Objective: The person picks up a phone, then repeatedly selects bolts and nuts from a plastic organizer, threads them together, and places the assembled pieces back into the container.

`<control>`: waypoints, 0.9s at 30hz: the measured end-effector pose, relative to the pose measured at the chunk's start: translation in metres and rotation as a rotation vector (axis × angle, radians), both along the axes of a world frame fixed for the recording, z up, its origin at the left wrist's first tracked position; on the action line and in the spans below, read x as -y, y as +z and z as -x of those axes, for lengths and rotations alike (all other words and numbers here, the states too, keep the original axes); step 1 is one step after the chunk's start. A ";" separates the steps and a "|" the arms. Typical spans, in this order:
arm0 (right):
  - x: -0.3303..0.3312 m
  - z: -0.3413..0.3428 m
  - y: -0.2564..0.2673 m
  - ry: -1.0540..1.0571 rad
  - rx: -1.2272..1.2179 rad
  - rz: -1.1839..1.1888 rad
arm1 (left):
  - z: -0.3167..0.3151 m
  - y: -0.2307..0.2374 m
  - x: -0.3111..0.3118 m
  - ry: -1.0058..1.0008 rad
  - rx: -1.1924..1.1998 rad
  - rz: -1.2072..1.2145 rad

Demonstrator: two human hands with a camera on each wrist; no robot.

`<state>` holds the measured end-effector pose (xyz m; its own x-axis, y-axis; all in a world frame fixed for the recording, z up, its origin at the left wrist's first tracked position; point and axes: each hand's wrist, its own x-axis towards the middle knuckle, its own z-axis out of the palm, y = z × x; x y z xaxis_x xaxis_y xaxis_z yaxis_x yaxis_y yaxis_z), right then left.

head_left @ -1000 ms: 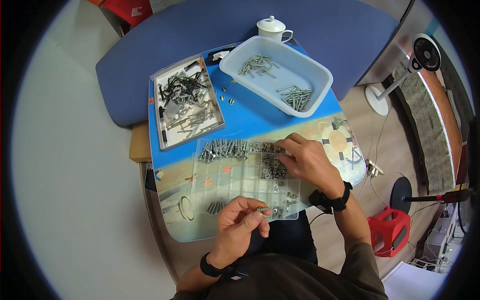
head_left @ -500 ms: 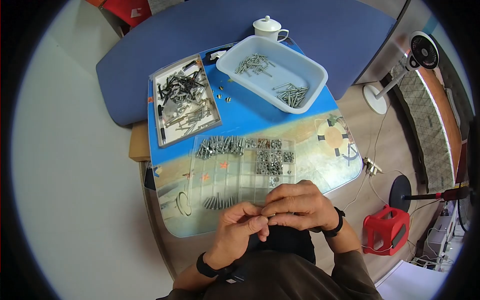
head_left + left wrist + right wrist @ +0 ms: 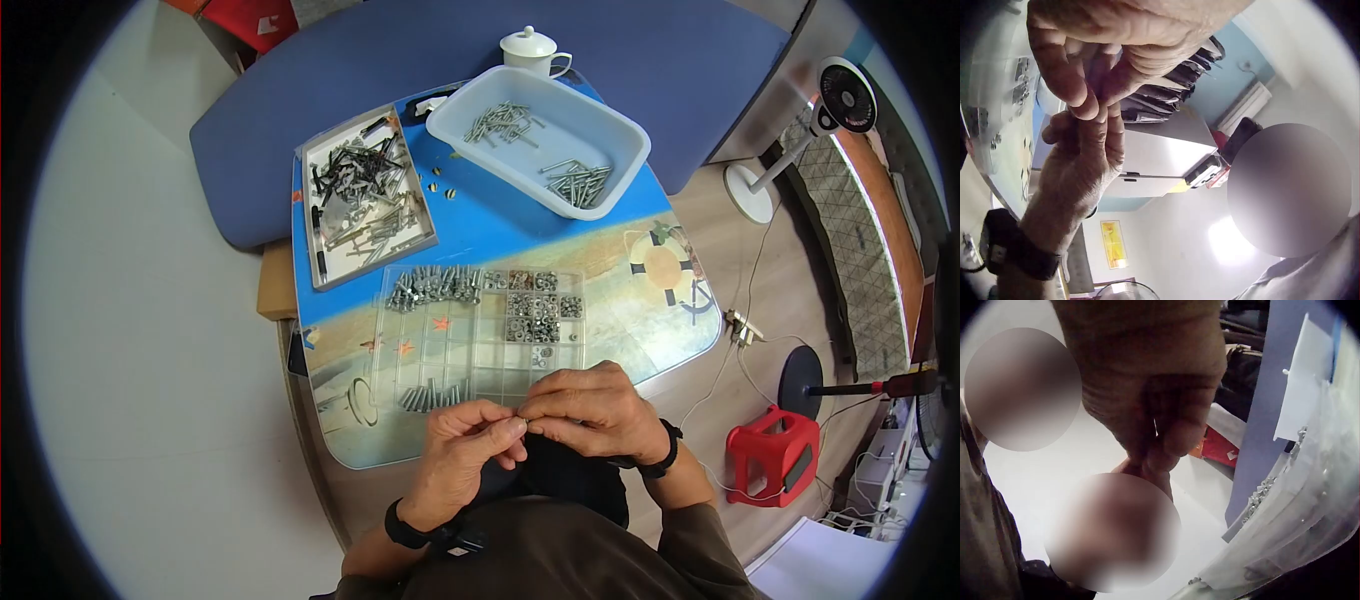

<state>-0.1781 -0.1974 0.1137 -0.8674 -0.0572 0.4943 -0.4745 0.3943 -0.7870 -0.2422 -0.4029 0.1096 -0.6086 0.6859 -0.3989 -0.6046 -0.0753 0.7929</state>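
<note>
In the head view both hands meet fingertip to fingertip over the near edge of a clear compartment case [image 3: 490, 356]. My left hand [image 3: 462, 452] pinches a small bolt [image 3: 523, 420] between thumb and index finger, most of it covered by the fingers. At the bolt's end, the thumb and fingertips of my right hand [image 3: 592, 408] pinch a small nut that the fingers hide. Both wrist views show the fingertips pressed together. Bolts [image 3: 435, 288] fill the case's far left compartments, and nuts [image 3: 533, 328] sit in small compartments at its right. More bolts [image 3: 436, 396] lie at its near left.
Beyond the case stand a shallow box [image 3: 428, 240] of mixed screws and a pale blue tub [image 3: 560, 125] with two heaps of long screws. A lidded white cup [image 3: 529, 48] is behind the tub. A red stool [image 3: 770, 455] stands on the floor at the right.
My right hand has left the nut compartments and come back toward me to meet the left hand. The left hand keeps its pinch on the bolt. The head view has shifted slightly.
</note>
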 end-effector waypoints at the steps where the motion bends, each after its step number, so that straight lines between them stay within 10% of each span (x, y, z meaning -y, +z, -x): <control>1: 0.001 0.001 0.000 -0.005 0.005 -0.002 | 0.000 -0.001 0.000 0.016 -0.027 0.021; 27: -0.018 0.047 0.020 -0.072 0.097 -0.284 | 0.043 -0.016 0.058 0.260 -0.564 0.234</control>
<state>-0.2251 -0.1798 0.1340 -0.9167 -0.1179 0.3819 -0.3652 0.6352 -0.6805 -0.2850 -0.4608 0.0935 -0.9018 0.4224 -0.0910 -0.0773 0.0494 0.9958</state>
